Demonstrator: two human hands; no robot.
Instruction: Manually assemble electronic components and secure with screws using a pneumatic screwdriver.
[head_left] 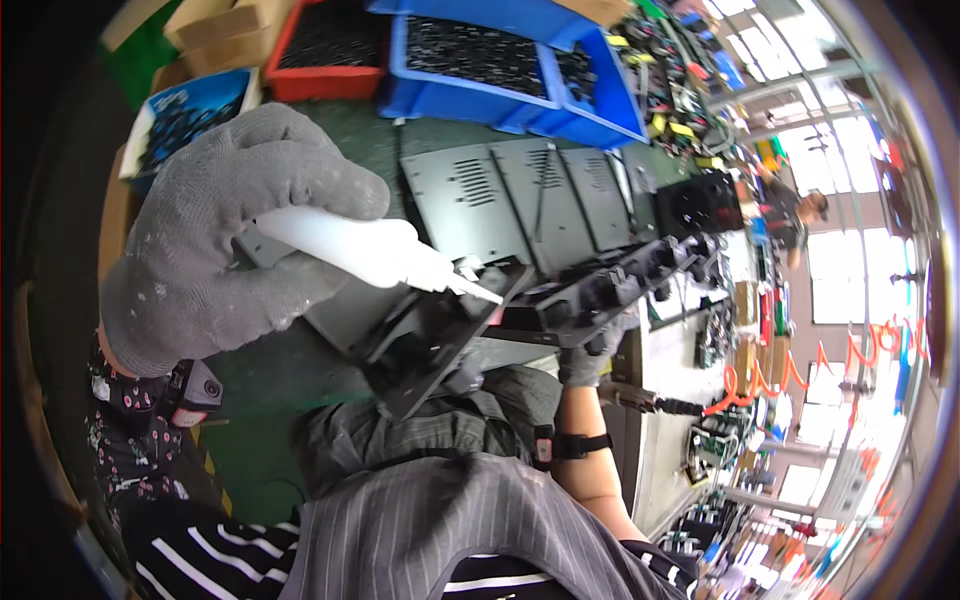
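"What's closest to us?"

"The left hand (240, 215), in a grey glove, fingers and thumb clamped on a white squeeze bottle (345, 245). I can't see what's inside it. The thin nozzle tips down to a black part (430, 345) in front of the person; whether it touches, I can't tell."

"And the other hand?"

"The right hand (590, 362), gloved too, is well apart from the left, at the lower edge of a long black assembly (580, 305). I can't tell how firm its grip is."

"Beyond that?"

"Flat grey panels (465, 205) lie on the green desk (370, 150). Behind them, a blue-and-white box (133, 150) holds dark pieces; the red bin (325, 84) and the blue bin (455, 106) are heaped with small black ones."

"Furthest back?"

"Cardboard boxes (228, 42), behind the blue-and-white box."
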